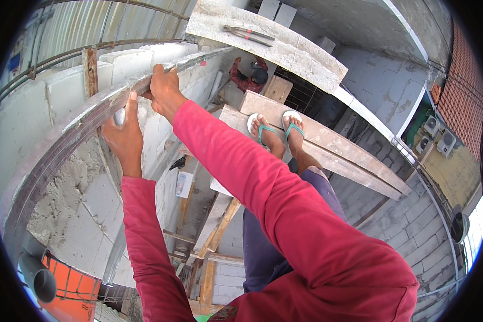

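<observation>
A long, narrow metal straightedge, smeared with pale mortar, lies along the top of the light block wall on my left. My left hand grips it from the near side, thumb upright against its face; the other fingers are partly hidden. Farther along, my right hand is closed over the same bar, its fingertips bent over the upper edge. Below the bar, rough grey mortar covers part of the wall. Both of my arms are in red sleeves.
My sandalled feet stand on wooden planks high above a lower level. Pincers rest on a concrete ledge ahead. Another person is lower down beyond the planks. Timber supports, steel bars and a grey pipe surround me.
</observation>
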The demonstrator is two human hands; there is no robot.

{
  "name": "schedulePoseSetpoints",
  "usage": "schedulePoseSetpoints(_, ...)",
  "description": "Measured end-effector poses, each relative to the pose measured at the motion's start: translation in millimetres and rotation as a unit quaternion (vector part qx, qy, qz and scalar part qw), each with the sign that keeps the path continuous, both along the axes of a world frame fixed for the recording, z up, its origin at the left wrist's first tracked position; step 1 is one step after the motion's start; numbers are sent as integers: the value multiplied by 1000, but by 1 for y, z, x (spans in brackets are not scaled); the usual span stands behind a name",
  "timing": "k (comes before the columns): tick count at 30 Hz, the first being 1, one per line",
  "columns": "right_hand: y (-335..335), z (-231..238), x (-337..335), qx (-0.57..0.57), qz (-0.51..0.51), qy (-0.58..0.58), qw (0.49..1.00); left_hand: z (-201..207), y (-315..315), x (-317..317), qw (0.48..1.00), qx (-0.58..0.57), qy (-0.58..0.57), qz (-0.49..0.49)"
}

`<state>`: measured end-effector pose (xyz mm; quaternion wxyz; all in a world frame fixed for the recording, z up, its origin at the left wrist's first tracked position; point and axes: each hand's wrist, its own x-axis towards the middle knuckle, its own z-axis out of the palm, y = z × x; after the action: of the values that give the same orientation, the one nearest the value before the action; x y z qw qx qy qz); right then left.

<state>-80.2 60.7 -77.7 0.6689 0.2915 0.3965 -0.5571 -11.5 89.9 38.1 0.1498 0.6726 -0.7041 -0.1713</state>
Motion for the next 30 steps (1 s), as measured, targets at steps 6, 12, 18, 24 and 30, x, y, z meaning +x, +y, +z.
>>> schedulePoseSetpoints(6,-11,-10,9,0,-6,1,1000,-9,-5,4,1000,-10,6,5)
schedulePoseSetpoints(12,-18,-20,12,-35,-22,-42,998,-14,-12,4,1000,-6,15,12)
schedulePoseSetpoints(18,-25,-20,12,-57,-18,-25,998,-20,-19,8,999,-25,27,15)
schedulePoseSetpoints(24,-27,-13,0,-66,-12,-41,997,-14,-24,5,1000,-16,-5,-1)
schedulePoseSetpoints(30,-22,-17,-11,-99,-15,-50,994,-19,-21,-2,999,-29,20,-2)
